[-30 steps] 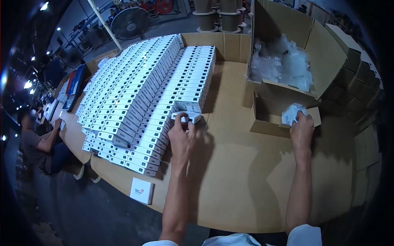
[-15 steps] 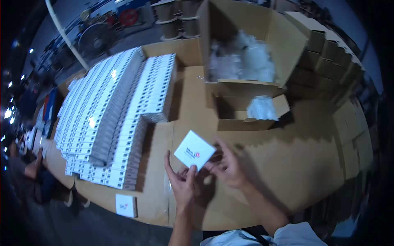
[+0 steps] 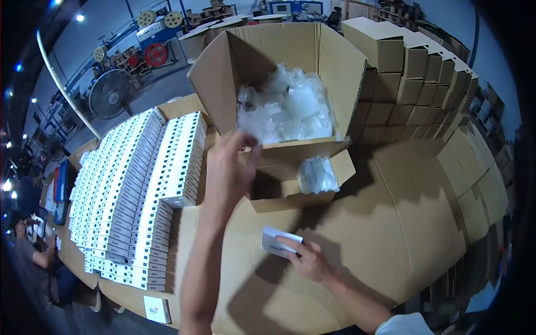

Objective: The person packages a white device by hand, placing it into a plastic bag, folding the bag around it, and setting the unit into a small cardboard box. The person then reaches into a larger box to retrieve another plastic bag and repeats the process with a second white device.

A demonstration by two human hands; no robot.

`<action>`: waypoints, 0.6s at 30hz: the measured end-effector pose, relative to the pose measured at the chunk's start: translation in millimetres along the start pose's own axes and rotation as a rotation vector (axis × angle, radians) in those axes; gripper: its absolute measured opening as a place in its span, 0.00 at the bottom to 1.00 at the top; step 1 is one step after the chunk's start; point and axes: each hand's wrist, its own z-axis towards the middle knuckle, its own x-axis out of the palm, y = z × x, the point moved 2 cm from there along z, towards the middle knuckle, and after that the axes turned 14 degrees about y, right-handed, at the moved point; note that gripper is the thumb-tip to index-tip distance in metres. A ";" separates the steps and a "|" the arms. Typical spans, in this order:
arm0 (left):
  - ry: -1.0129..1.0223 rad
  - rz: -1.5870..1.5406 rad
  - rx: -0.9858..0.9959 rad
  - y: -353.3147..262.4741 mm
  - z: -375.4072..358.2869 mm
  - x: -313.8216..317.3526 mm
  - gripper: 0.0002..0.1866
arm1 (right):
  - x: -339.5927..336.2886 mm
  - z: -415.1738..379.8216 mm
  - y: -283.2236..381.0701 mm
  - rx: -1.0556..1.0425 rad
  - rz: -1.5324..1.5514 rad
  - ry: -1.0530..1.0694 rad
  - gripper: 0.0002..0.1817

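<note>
My right hand (image 3: 312, 261) grips a flat white box (image 3: 270, 241) with printing on its face, above the cardboard-covered table (image 3: 346, 279). Raised and slightly blurred, my left hand (image 3: 230, 167) is just in front of the large open carton (image 3: 212, 84), which holds a heap of clear plastic bags (image 3: 296, 106). Its fingers are curled, and what they hold, if anything, cannot be made out. Beside it on the right is a smaller open carton (image 3: 279, 205) with a bundle of clear bags (image 3: 317, 175) at its right end.
Rows of stacked white boxes (image 3: 123, 190) fill the table's left side. One white box (image 3: 157, 309) lies alone at the front left edge. Brown cartons (image 3: 385, 50) are stacked at the back right. A seated person (image 3: 42, 257) is at the far left.
My left hand has let go of the white box and moved up and left to the large carton. My right hand now holds the box alone, lower down. The camera view has shifted.
</note>
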 end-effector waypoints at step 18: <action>0.436 0.101 -0.354 120.5 173.6 79.1 0.12 | 5.9 -9.6 -20.5 -0.034 -0.052 0.054 0.25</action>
